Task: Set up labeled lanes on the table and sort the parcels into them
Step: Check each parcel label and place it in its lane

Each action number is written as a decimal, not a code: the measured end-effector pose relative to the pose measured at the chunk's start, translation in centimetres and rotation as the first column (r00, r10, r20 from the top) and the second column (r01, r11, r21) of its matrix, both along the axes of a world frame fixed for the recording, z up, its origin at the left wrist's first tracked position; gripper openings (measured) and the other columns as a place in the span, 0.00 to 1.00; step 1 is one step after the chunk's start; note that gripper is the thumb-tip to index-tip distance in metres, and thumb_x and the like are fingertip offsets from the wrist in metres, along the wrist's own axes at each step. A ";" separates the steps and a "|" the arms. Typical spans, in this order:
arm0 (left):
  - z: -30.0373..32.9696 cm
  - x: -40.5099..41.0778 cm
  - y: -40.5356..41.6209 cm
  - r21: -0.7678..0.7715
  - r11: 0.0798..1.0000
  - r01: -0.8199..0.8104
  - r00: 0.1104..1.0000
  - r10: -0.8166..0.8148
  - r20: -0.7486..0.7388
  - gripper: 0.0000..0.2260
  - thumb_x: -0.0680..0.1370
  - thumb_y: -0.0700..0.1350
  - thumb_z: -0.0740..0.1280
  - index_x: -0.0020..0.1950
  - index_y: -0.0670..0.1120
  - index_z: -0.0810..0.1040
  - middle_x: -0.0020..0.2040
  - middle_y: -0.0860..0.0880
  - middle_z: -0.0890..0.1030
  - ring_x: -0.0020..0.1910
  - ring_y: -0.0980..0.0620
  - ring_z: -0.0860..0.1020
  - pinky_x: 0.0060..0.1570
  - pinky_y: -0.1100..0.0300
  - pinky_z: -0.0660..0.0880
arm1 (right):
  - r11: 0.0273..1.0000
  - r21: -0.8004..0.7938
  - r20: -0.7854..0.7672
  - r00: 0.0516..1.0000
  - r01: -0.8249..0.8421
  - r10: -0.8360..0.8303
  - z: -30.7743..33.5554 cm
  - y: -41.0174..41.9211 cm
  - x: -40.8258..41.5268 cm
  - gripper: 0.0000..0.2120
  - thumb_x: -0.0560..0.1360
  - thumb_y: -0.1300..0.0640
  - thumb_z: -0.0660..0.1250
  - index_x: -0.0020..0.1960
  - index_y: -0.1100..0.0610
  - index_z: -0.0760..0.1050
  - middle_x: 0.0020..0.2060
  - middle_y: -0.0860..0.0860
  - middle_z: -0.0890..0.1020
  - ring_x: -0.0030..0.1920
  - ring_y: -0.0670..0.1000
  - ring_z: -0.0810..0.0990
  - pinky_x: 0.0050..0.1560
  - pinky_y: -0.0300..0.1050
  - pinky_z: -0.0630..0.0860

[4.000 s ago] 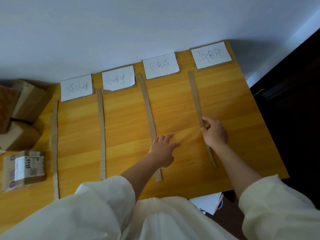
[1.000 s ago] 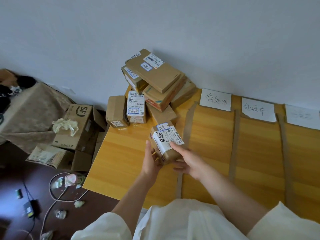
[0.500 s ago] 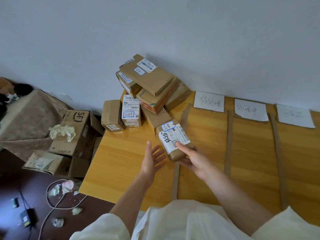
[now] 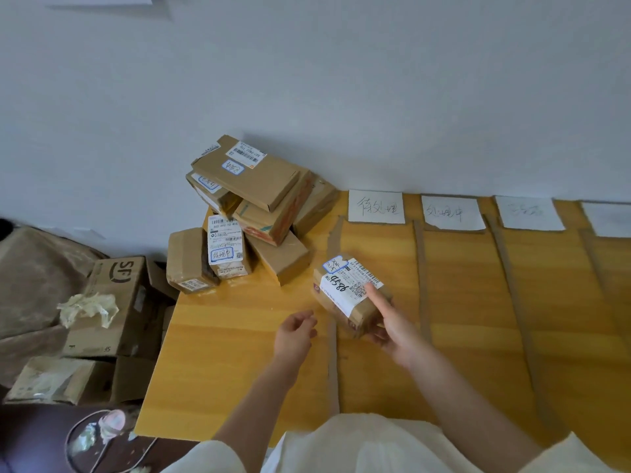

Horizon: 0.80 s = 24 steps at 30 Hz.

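Observation:
My right hand [image 4: 392,324] grips a small brown parcel [image 4: 345,288] with a white shipping label and a blue-edged sticker, held above the leftmost cardboard strip [image 4: 332,336]. The index finger lies along its label. Just left of it, my left hand [image 4: 295,331] hovers over the wooden table [image 4: 222,353], fingers loosely curled and holding nothing. A pile of several parcels [image 4: 252,203] leans against the wall at the table's back left. Handwritten paper labels [image 4: 375,206] line the back edge, heading lanes split by cardboard strips [image 4: 421,274].
Left of the table, on the floor, stand open cardboard boxes [image 4: 112,302] with crumpled paper on top, and a cable with scraps lies on the dark floor [image 4: 85,438]. A brown cloth-covered mass [image 4: 30,274] sits at far left. The white wall runs right behind the table.
My left hand has let go of the parcel and pulled back, fingers curling. My right hand keeps the parcel and has shifted it slightly right toward the first lane.

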<state>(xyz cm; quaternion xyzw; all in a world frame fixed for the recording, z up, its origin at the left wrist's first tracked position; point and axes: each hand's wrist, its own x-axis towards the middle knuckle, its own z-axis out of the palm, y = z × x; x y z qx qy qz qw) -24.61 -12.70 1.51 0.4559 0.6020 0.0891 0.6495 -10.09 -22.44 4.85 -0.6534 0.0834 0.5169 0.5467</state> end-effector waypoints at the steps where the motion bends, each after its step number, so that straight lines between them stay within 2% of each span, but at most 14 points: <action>1: -0.1 0.5 0.0 0.021 0.999 0.032 0.999 -0.031 -0.006 0.08 0.78 0.44 0.66 0.56 0.46 0.79 0.50 0.51 0.82 0.44 0.54 0.80 0.43 0.61 0.74 | 1.000 -0.013 -0.004 1.000 0.027 -0.027 0.0 -0.4 0.3 0.23 0.69 0.38 0.72 0.59 0.48 0.76 0.49 0.48 0.85 0.45 0.48 0.82 0.42 0.41 0.75; 5: 0.0 2.7 -0.7 0.088 0.985 0.149 0.989 -0.147 -0.025 0.08 0.78 0.45 0.66 0.56 0.46 0.79 0.48 0.50 0.82 0.45 0.52 0.80 0.43 0.61 0.74 | 0.993 -0.022 -0.025 0.993 0.119 -0.119 0.2 -2.5 1.9 0.26 0.69 0.38 0.72 0.61 0.51 0.76 0.47 0.48 0.85 0.42 0.47 0.82 0.46 0.43 0.76; 8: 0.2 4.9 -2.1 0.121 0.973 0.196 0.981 -0.193 -0.033 0.07 0.78 0.44 0.66 0.55 0.47 0.79 0.46 0.51 0.81 0.43 0.53 0.79 0.41 0.63 0.74 | 0.982 -0.031 -0.017 0.982 0.186 -0.186 0.1 -4.5 3.8 0.26 0.70 0.38 0.71 0.60 0.53 0.77 0.40 0.47 0.83 0.32 0.44 0.78 0.47 0.44 0.75; 11: 0.2 7.7 -3.9 0.157 0.956 0.249 0.969 -0.244 -0.047 0.07 0.78 0.44 0.66 0.56 0.47 0.78 0.48 0.51 0.81 0.43 0.55 0.79 0.38 0.65 0.73 | 0.976 -0.023 -0.004 0.976 0.216 -0.216 0.4 -6.9 6.5 0.25 0.71 0.38 0.69 0.58 0.56 0.77 0.34 0.47 0.83 0.30 0.44 0.77 0.43 0.43 0.73; 15: 0.4 12.6 -7.4 0.185 0.937 0.296 0.955 -0.287 -0.073 0.08 0.77 0.45 0.67 0.55 0.48 0.80 0.49 0.51 0.82 0.49 0.50 0.81 0.43 0.62 0.74 | 0.965 -0.021 0.002 0.965 0.260 -0.260 1.1 -10.8 11.3 0.26 0.72 0.37 0.68 0.60 0.55 0.77 0.41 0.48 0.83 0.37 0.46 0.78 0.49 0.44 0.75; 18: 0.6 16.9 -10.5 0.225 0.898 0.378 0.926 -0.367 -0.092 0.06 0.77 0.45 0.67 0.54 0.48 0.79 0.49 0.51 0.82 0.50 0.51 0.80 0.48 0.62 0.72 | 0.947 -0.025 0.026 0.947 0.321 -0.320 1.5 -14.2 15.4 0.27 0.71 0.36 0.68 0.60 0.54 0.76 0.44 0.49 0.83 0.40 0.47 0.79 0.49 0.45 0.75; 22: 1.0 22.9 -14.2 0.284 0.837 0.468 0.884 -0.449 -0.132 0.04 0.77 0.45 0.67 0.52 0.50 0.79 0.47 0.53 0.80 0.45 0.55 0.77 0.43 0.65 0.70 | 0.918 -0.015 0.031 0.918 0.395 -0.395 1.7 -18.8 20.9 0.26 0.72 0.36 0.67 0.60 0.54 0.74 0.51 0.53 0.83 0.52 0.52 0.81 0.60 0.51 0.76; 24: 1.0 25.7 -15.8 0.316 0.792 0.522 0.852 -0.500 -0.155 0.04 0.77 0.45 0.67 0.51 0.52 0.78 0.48 0.54 0.80 0.42 0.58 0.77 0.38 0.67 0.71 | 0.899 -0.013 0.033 0.898 0.439 -0.438 1.7 -20.9 23.6 0.26 0.72 0.36 0.68 0.60 0.55 0.75 0.51 0.54 0.83 0.52 0.53 0.81 0.57 0.50 0.78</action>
